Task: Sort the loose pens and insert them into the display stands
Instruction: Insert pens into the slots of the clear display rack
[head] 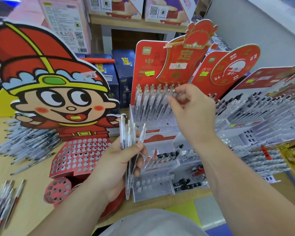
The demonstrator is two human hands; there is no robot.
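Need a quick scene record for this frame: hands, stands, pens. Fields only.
left hand: grips a bundle of clear pens, tips down
right hand: fingertips at the right end of the pen row; grip unclear
red stand: pen row at the back, holes in front look empty
cartoon stand: visible holes empty
loose pens: piled on the table, left of the cartoon stand

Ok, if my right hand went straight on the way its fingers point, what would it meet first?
Likely the clear pens standing in the red display stand: the fingers of the right hand sit at the row's right end, though contact is unclear.
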